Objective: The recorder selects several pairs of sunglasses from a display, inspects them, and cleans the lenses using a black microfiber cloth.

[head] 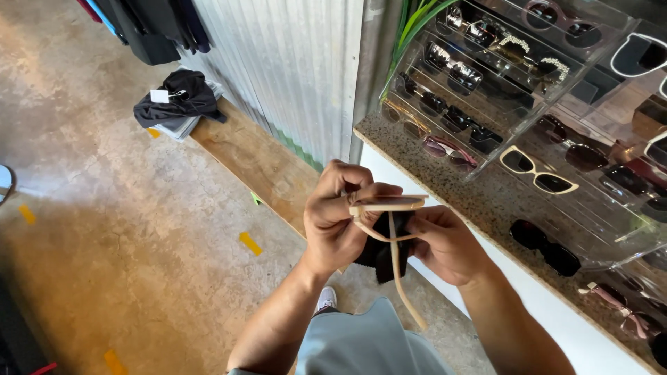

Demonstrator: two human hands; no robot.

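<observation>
Your left hand (333, 219) pinches the beige glasses (386, 205) at the frame corner; your right hand (445, 243) presses a black cloth (379, 253) beneath. The arms dangle below your fingers: hard rubbing could twist a hinge.

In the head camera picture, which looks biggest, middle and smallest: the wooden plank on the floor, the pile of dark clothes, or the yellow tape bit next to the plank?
1. Wooden plank, the largest.
2. Pile of dark clothes.
3. Yellow tape bit, by far the smallest.
The tape lies nearer the camera than the clothes, yet looks much smaller, so the order is safe.
</observation>
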